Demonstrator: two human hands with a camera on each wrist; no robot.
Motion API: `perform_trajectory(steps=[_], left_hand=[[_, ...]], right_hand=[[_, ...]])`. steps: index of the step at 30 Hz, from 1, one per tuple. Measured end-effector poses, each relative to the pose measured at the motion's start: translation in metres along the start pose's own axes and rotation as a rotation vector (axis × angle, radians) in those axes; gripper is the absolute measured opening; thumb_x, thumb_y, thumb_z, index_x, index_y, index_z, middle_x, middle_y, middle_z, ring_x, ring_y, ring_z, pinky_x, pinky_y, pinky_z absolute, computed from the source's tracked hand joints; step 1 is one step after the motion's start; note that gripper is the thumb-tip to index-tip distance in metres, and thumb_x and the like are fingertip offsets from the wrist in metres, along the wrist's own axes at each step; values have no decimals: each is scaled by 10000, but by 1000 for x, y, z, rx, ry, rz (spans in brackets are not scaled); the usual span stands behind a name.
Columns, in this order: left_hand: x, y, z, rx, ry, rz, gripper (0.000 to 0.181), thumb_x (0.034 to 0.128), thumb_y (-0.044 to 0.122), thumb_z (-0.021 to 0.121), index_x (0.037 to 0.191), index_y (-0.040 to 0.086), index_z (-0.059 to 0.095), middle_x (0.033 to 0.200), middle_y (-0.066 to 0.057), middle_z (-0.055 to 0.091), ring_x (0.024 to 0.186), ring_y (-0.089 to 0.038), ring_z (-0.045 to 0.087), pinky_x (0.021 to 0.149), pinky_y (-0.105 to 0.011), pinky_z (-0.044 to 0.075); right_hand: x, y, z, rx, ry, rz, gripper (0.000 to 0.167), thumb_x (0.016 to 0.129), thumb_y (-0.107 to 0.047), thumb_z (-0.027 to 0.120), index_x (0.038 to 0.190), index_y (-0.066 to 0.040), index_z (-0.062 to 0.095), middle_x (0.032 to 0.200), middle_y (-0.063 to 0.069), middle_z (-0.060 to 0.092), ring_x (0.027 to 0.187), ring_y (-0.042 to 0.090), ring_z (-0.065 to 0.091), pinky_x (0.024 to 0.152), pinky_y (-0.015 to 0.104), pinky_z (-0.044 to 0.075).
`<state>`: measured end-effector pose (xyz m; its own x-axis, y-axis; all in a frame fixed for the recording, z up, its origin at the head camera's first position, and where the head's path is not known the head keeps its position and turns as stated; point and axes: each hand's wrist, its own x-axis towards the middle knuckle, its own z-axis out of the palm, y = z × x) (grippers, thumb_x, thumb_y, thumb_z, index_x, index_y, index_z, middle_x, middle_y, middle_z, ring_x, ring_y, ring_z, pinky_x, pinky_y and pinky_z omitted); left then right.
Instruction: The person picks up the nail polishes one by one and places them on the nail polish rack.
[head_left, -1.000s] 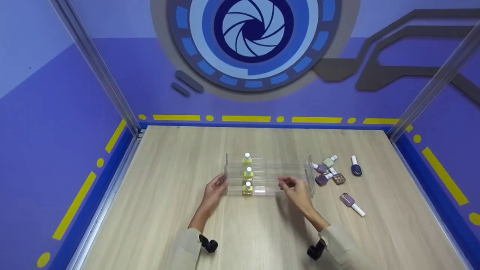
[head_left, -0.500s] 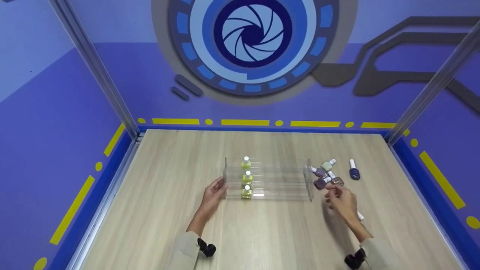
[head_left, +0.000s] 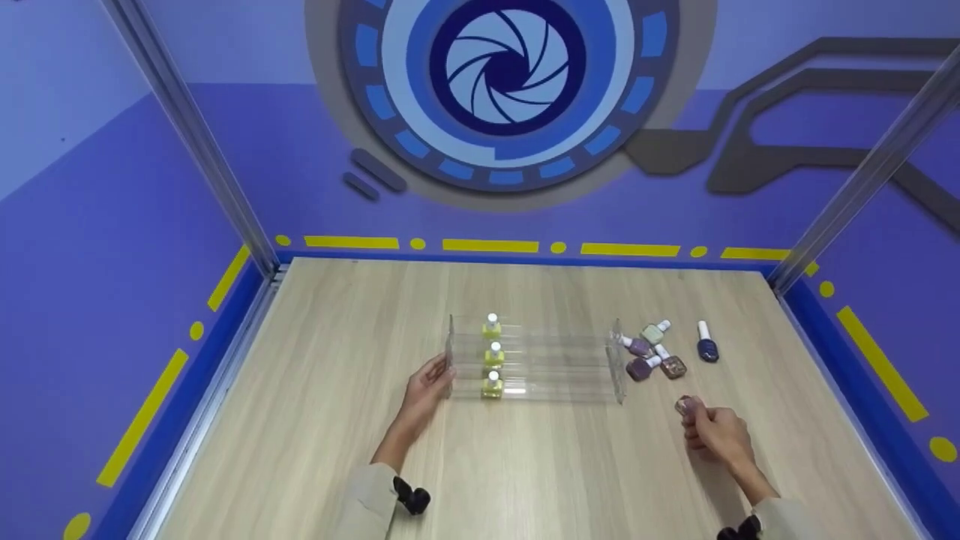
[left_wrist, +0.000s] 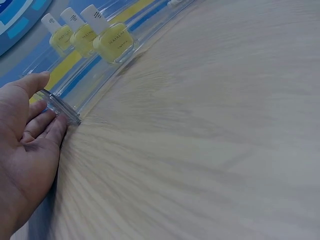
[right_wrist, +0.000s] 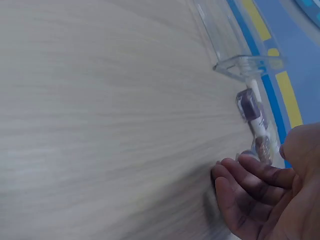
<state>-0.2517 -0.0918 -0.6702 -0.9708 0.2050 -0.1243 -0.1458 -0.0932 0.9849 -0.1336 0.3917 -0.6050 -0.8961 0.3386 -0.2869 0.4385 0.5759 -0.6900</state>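
Observation:
A clear stepped acrylic rack point(head_left: 555, 367) stands on the table, with three yellow nail polish bottles point(head_left: 493, 356) upright on its left part, one per step. My left hand point(head_left: 425, 390) rests against the rack's left end panel, fingers loosely extended along it; the left wrist view shows this hand point(left_wrist: 30, 135) at the panel. At right, my right hand point(head_left: 720, 433) pinches a mauve nail polish bottle point(head_left: 685, 406), its cap hidden by the fingers. The right wrist view shows the right hand's point(right_wrist: 265, 195) curled fingers, which mostly hide the bottle.
Beside the rack's right end lie several nail polish bottles close together: pale green point(head_left: 654, 333), mauve point(head_left: 639, 346), dark purple point(head_left: 640, 368) and glittery brown point(head_left: 674, 366). A navy bottle point(head_left: 707, 349) lies farther right. Walls border the wooden table point(head_left: 360, 315).
My right hand has moved from the rack's right part rightward, past the bottle cluster, and taken hold of the mauve bottle near the front. My left hand has stayed at the rack.

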Motion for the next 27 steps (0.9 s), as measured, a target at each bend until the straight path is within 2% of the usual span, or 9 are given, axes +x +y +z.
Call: perform_trajectory(steps=[4,10,14,18,20,23,27], left_hand=[[0,0,-1,-1,11,4,558,1052,181,578,1547,9,385,1580,-219,440,1469,-372,436,1189,-407,451],[0,-1,0,-3,6,11,567,1046,185,589,1545,5,388,1591,-216,426,1487,-363,415,1222,-432,407],[0,-1,0,2,9,13,569,1046,196,594,1541,2,392,1591,-223,424,1488,-371,413,1218,-435,412],[0,0,-1,3,15,14,559,1048,178,586,1542,5,391,1592,-222,423,1488,-370,412,1216,-437,415],[-1,0,-1,10,9,15,558,1054,174,573,1547,0,378,1599,-228,408,1496,-378,397,1226,-443,400],[-1,0,0,8,1,10,548,1062,174,557,1551,8,374,1607,-222,399,1506,-375,381,1242,-442,376],[-1,0,1,12,4,11,539,1060,186,562,1545,20,393,1605,-214,407,1506,-370,384,1243,-446,372]], right_hand=[[5,1,-4,-4,3,10,588,1091,-407,396,914,56,711,725,29,704,639,129,653,547,262,569],[15,7,-15,-63,19,25,597,1080,-417,397,858,36,715,671,10,703,594,129,665,529,278,570],[24,12,-21,-58,13,55,587,1073,-410,409,937,78,706,652,-2,687,584,114,665,528,275,587],[33,10,-20,-73,52,62,635,1052,-456,461,1167,145,631,720,49,688,620,120,656,530,258,575],[36,7,-16,-112,92,50,681,1031,-501,501,1242,139,599,788,104,698,656,153,646,531,258,533],[40,2,-8,-168,144,27,697,985,-541,581,1235,108,627,934,217,724,746,237,667,553,269,459],[44,-1,1,-174,173,12,571,941,-452,682,1172,70,670,1017,232,728,817,275,650,588,282,408]])
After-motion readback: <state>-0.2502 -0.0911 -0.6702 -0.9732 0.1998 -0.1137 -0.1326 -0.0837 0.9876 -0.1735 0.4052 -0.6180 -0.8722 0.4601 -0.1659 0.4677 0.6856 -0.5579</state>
